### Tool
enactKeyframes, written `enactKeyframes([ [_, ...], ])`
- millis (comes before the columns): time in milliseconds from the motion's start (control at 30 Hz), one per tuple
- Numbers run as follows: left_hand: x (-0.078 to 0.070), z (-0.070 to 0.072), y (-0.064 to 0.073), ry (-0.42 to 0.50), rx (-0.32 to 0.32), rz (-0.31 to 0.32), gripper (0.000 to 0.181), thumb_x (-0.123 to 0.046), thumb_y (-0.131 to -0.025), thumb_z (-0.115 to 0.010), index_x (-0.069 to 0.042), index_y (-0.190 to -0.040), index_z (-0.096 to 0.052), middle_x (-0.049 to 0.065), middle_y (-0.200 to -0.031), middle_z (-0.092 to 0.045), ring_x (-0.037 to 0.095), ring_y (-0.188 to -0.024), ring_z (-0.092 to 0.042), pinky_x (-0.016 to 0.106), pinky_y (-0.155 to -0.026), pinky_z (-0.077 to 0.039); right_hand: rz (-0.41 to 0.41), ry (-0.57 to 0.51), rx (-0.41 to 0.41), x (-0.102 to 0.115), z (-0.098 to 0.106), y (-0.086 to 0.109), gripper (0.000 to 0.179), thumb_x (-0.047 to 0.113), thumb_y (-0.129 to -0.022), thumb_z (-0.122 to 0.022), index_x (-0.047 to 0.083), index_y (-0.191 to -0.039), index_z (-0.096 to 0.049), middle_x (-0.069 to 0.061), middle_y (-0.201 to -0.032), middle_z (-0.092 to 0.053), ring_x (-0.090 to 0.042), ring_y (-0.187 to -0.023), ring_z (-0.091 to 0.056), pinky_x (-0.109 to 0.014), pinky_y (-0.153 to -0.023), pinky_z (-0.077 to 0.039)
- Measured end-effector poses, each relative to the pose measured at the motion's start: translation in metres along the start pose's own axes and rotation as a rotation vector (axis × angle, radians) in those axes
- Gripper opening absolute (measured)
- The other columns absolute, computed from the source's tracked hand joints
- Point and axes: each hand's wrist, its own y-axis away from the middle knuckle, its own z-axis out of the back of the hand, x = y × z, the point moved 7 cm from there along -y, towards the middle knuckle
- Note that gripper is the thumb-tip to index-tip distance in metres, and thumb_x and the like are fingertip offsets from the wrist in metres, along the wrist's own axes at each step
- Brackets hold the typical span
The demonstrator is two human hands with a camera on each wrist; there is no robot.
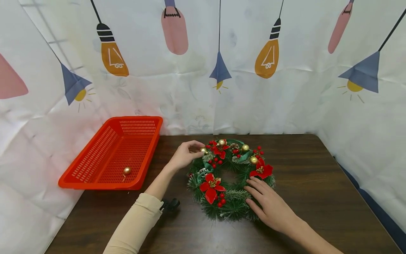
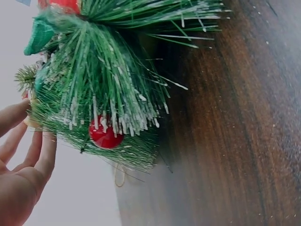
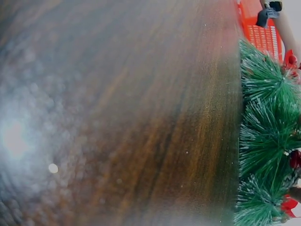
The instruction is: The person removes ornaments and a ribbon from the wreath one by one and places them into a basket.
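A green Christmas wreath (image 1: 234, 204) lies on the table, dressed with red poinsettia flowers, red berries, green ribbon and gold balls. At its upper left edge my left hand (image 1: 185, 154) pinches a small gold ball (image 1: 203, 150) between thumb and fingertips. In the left wrist view the frosted needles (image 2: 113, 70) and a red berry (image 2: 106, 134) are close, and the fingers partly cover the gold ball (image 2: 32, 120). My right hand (image 1: 269, 206) rests on the wreath's lower right side, fingers spread and fairly straight, below a poinsettia (image 1: 261, 169).
A red plastic basket (image 1: 147, 151) stands left of the wreath, with one gold ball (image 1: 127, 170) inside. The dark wooden table (image 1: 317, 176) reaches back to a white curtain (image 1: 196, 106) printed with lamps. A black device (image 1: 171, 204) is at the left wrist.
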Motion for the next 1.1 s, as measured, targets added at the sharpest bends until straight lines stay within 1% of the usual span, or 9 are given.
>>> enactKeyframes([
  [167,-0.006,0.002,0.001,0.021,-0.013,-0.017,0.024,-0.012,-0.096,-0.075,-0.01,-0.12,-0.072,0.005,-0.113,-0.07,0.022,-0.103,-0.067,0.041,-0.089,-0.056,-0.003,-0.008,0.0,0.0,0.001,0.0,0.044,0.031,-0.1,-0.069,0.005,-0.134,-0.067,-0.013,-0.148,-0.054,-0.033,-0.144,-0.041,-0.058,-0.112,-0.037],
  [333,-0.014,0.003,0.006,0.006,-0.025,-0.018,0.026,-0.013,-0.095,-0.076,-0.01,-0.12,-0.073,0.004,-0.111,-0.071,0.021,-0.102,-0.067,0.041,-0.088,-0.057,-0.001,-0.01,0.004,0.002,-0.001,0.0,0.043,0.031,-0.101,-0.067,0.004,-0.135,-0.066,-0.014,-0.149,-0.053,-0.033,-0.145,-0.04,-0.056,-0.112,-0.038],
  [433,-0.02,0.002,0.007,-0.007,-0.027,-0.026,0.027,-0.013,-0.094,-0.077,-0.009,-0.121,-0.073,0.003,-0.11,-0.072,0.02,-0.102,-0.068,0.041,-0.087,-0.057,0.001,-0.002,0.001,0.002,0.0,0.001,0.043,0.031,-0.102,-0.067,0.005,-0.135,-0.066,-0.013,-0.149,-0.053,-0.033,-0.145,-0.04,-0.055,-0.111,-0.039],
  [567,-0.027,-0.001,0.007,-0.001,-0.03,-0.046,0.027,-0.012,-0.094,-0.077,-0.009,-0.121,-0.073,0.003,-0.111,-0.072,0.019,-0.102,-0.069,0.041,-0.087,-0.057,0.004,0.006,-0.007,0.002,0.001,0.001,0.043,0.031,-0.101,-0.069,0.005,-0.135,-0.066,-0.013,-0.149,-0.054,-0.032,-0.145,-0.04,-0.056,-0.111,-0.039],
  [667,-0.031,-0.003,0.007,0.002,-0.033,-0.057,0.027,-0.01,-0.094,-0.077,-0.009,-0.12,-0.074,0.003,-0.112,-0.072,0.019,-0.101,-0.07,0.039,-0.087,-0.058,0.003,0.008,-0.005,0.002,0.001,0.001,0.043,0.031,-0.101,-0.069,0.005,-0.135,-0.066,-0.013,-0.149,-0.054,-0.033,-0.144,-0.041,-0.056,-0.111,-0.039],
  [767,-0.034,-0.006,0.007,-0.015,-0.034,-0.066,0.026,-0.009,-0.093,-0.078,-0.009,-0.119,-0.074,0.004,-0.111,-0.071,0.019,-0.099,-0.07,0.037,-0.087,-0.058,0.002,0.002,-0.003,0.002,0.001,0.001,0.043,0.031,-0.101,-0.069,0.005,-0.135,-0.066,-0.013,-0.149,-0.054,-0.033,-0.144,-0.041,-0.056,-0.111,-0.039],
  [900,-0.038,-0.009,0.007,-0.041,-0.029,-0.085,0.026,-0.009,-0.092,-0.079,-0.007,-0.118,-0.074,0.003,-0.111,-0.069,0.019,-0.098,-0.069,0.035,-0.086,-0.058,0.008,0.001,-0.008,0.003,0.001,0.002,0.043,0.03,-0.1,-0.069,0.004,-0.135,-0.066,-0.014,-0.148,-0.054,-0.034,-0.144,-0.042,-0.056,-0.11,-0.04],
  [1100,-0.044,-0.015,0.005,-0.049,-0.006,-0.124,0.028,-0.006,-0.092,-0.078,0.0,-0.119,-0.073,0.005,-0.111,-0.067,0.02,-0.098,-0.068,0.034,-0.086,-0.058,0.011,0.017,-0.013,0.003,0.002,0.001,0.043,0.031,-0.1,-0.069,0.006,-0.134,-0.067,-0.012,-0.148,-0.055,-0.032,-0.144,-0.042,-0.057,-0.11,-0.039],
])
